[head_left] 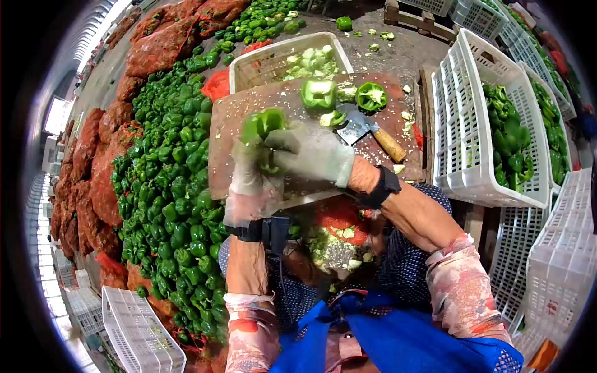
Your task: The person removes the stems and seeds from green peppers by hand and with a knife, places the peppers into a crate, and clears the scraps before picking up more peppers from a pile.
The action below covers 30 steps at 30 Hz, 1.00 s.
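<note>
Over the left part of a wooden board (236,174), my gloved left hand (252,177) is wrapped round a cut green pepper (264,124). My gloved right hand (314,152) comes in from the right with its fingers against the same pepper; both hands are blurred by motion. Beyond my right hand, a wide metal blade with a wooden handle (390,145) lies on the board. Near it are an opened green pepper (371,97), another cut pepper (318,93) and a small green piece (333,118). White seeds are scattered about the board.
Behind the board stands a pale crate (249,73) holding pepper scraps. A large heap of green peppers (180,230) lies at left, beside red mesh sacks (102,180). White crates (457,124) with peppers stand at right; another white crate (140,332) is at lower left.
</note>
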Tool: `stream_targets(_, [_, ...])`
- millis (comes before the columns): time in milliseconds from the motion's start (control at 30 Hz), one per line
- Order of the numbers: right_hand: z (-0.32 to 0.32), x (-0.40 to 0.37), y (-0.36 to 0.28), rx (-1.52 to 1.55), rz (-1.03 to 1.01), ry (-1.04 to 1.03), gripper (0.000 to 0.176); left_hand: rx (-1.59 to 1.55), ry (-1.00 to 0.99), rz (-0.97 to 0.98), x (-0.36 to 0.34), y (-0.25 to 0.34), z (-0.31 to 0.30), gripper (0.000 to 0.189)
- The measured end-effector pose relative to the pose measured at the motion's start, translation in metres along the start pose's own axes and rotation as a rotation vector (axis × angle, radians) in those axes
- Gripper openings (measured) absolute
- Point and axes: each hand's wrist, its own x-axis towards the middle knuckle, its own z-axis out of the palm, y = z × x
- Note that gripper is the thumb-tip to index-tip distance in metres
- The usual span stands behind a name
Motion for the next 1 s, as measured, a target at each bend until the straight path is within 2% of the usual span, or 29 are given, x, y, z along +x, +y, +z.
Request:
stream_targets(67, [0.006, -0.001, 0.002, 0.228, -0.072, 0.009, 0.038, -0.140, 0.059, -0.036, -0.013, 0.010, 0.016, 0.068])
stream_targets(100, [0.004, -0.001, 0.001, 0.524, -0.017, -0.070, 0.034, -0.229, 0.079, -0.043, -0.020, 0.014, 0.018, 0.068])
stream_targets(167, [-0.023, -0.015, -0.026, 0.858, 0.276, -0.258, 0.030, -0.332, -0.143, -0.095, -0.027, 0.027, 0.016, 0.064])
stream_targets(200, [-0.023, -0.015, -0.027, 0.862, 0.230, -0.219, 0.030, -0.354, -0.213, -0.053, -0.024, 0.027, 0.017, 0.057])
stream_targets(300, [-0.010, -0.007, -0.010, 0.371, 0.010, 0.028, 0.032, -0.415, 0.204, 0.082, -0.015, 0.009, 0.006, 0.054])
stream_targets(333, [-0.002, -0.007, -0.007, 0.137, -0.087, 0.123, 0.037, -0.250, 0.224, 0.184, -0.017, 0.014, 0.025, 0.053])
stream_targets(367, [0.002, -0.003, -0.008, 0.052, 0.010, -0.014, 0.040, 0.058, 0.069, 0.095, -0.011, 0.023, 0.013, 0.052])
stream_targets(433, [0.016, 0.007, 0.004, 0.073, -0.128, 0.045, 0.041, 0.001, 0.025, 0.158, -0.013, 0.017, 0.025, 0.050])
stream_targets(533, [0.019, 0.013, 0.005, -0.031, 0.012, -0.036, 0.039, 0.044, 0.119, 0.161, -0.009, 0.011, 0.022, 0.049])
stream_targets(633, [0.016, 0.014, -0.009, 0.092, 0.119, -0.136, 0.036, 0.220, 0.057, 0.053, -0.005, 0.016, -0.004, 0.050])
stream_targets(667, [0.024, 0.013, -0.006, 0.093, 0.049, -0.047, 0.035, 0.250, 0.107, 0.148, 0.001, 0.014, -0.006, 0.045])
stream_targets(700, [0.024, 0.012, -0.008, 0.119, -0.077, -0.097, 0.035, 0.244, -0.003, 0.300, 0.004, 0.021, -0.012, 0.047])
stream_targets(767, [0.034, -0.010, -0.022, 0.018, -0.205, -0.184, 0.035, -0.170, -0.025, 0.062, 0.003, 0.027, -0.025, 0.052])
stream_targets(800, [0.028, -0.010, -0.026, -0.069, -0.072, -0.310, 0.033, -0.278, 0.056, 0.019, -0.006, 0.031, -0.025, 0.057])
stream_targets(833, [0.013, -0.010, -0.022, -0.080, -0.003, -0.342, 0.042, -0.300, 0.120, 0.104, -0.016, 0.031, -0.015, 0.058])
stream_targets(933, [-0.015, -0.009, -0.004, 0.101, 0.125, -0.154, 0.042, -0.393, 0.156, 0.116, -0.023, 0.034, -0.007, 0.056])
stream_targets(967, [-0.011, -0.009, -0.004, 0.069, -0.133, 0.103, 0.041, -0.412, 0.172, 0.090, -0.022, 0.033, -0.002, 0.055])
stream_targets(1000, [-0.007, -0.011, -0.005, 0.017, -0.112, 0.118, 0.039, -0.373, 0.169, 0.142, -0.017, 0.028, 0.002, 0.053])
